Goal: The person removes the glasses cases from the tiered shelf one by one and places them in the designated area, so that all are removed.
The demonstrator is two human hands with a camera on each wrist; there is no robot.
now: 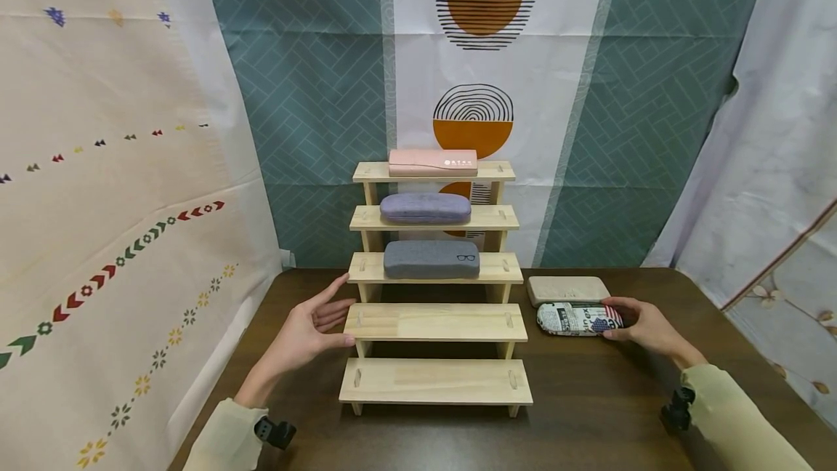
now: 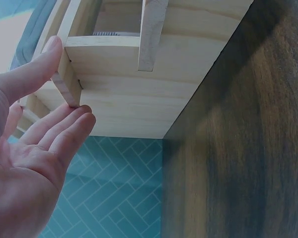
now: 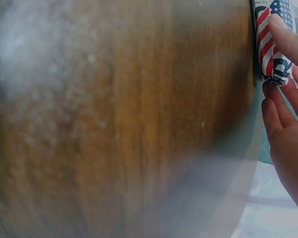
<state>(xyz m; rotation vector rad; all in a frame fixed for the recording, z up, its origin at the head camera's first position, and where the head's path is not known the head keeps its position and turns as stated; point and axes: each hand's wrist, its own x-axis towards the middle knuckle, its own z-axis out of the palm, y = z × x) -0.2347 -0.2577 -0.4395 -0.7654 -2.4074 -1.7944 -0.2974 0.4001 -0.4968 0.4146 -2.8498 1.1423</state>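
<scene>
A stepped wooden display rack point(image 1: 434, 322) stands on the table. My left hand point(image 1: 304, 329) holds the left end of its second-lowest board; in the left wrist view, the thumb and fingertips touch opposite edges of that board point(image 2: 67, 87). Over on the right, my right hand point(image 1: 647, 325) pinches the right end of a glasses case point(image 1: 572, 319) with a newspaper and flag print. That case lies on the table just in front of a cream glasses case point(image 1: 567, 288). In the right wrist view, the thumb rests on the striped end of the printed case point(image 3: 273, 44).
A pink case point(image 1: 425, 162), a purple case point(image 1: 425, 208) and a grey case point(image 1: 428, 260) sit on the rack's three upper boards, one on each. Patterned cloths point(image 1: 301, 107) hang behind and beside the dark wooden table point(image 1: 588, 413).
</scene>
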